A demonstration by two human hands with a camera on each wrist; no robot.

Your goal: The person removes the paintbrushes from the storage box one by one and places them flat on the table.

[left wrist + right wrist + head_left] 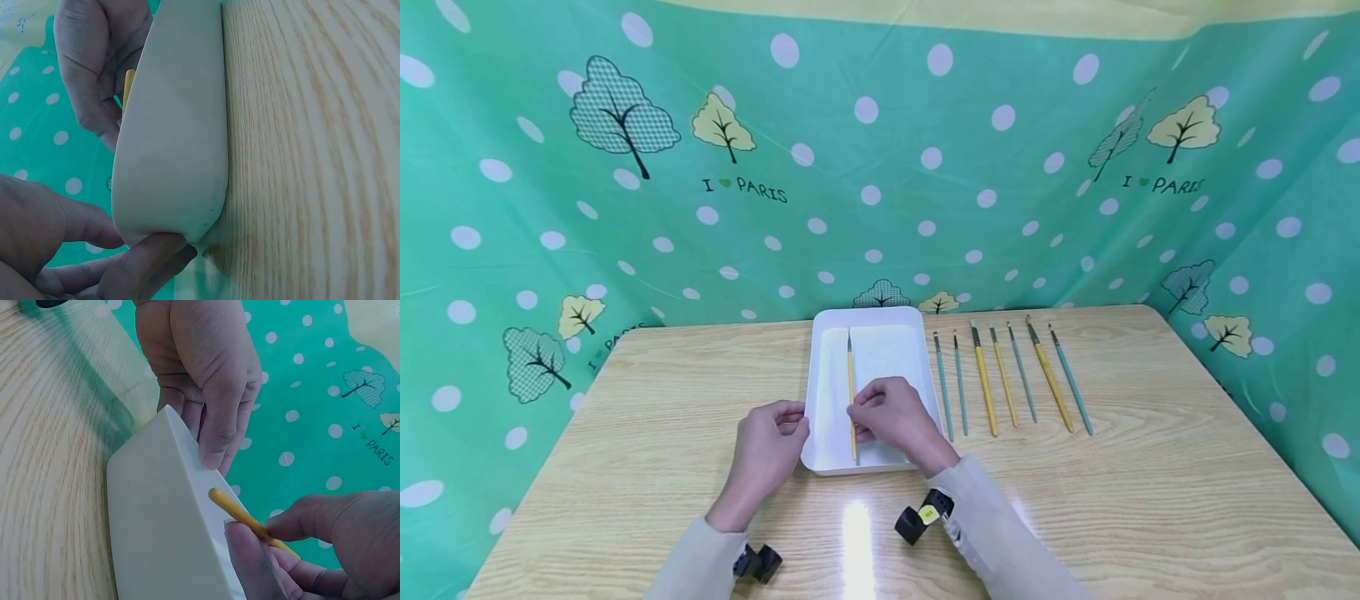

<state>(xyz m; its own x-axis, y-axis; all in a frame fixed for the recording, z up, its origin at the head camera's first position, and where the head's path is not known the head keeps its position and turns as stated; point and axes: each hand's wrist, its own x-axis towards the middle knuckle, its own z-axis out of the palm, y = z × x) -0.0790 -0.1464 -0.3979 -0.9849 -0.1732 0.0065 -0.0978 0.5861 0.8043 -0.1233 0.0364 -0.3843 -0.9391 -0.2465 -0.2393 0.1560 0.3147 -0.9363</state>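
Observation:
A white rectangular tray (891, 350) stands on the wooden table. My left hand (767, 442) grips its left edge; in the left wrist view, the thumb lies at the rim while fingers (147, 259) press the outer wall. Over the tray, my right hand (895, 417) pinches a thin yellow-handled paintbrush (851, 375) between thumb and fingers. Bristles point toward the back of the tray. Seen from the right wrist, the rounded handle end (228, 503) sticks out past the fingertips, near the tray's rim. Whether the brush touches the tray floor I cannot tell.
Several paintbrushes (983, 383) with yellow or teal handles lie in a row right of the tray, bristles away from me. Behind the wooden table (1150, 467) hangs a green dotted cloth (925, 208). Black cameras (913, 525) sit on both wrists.

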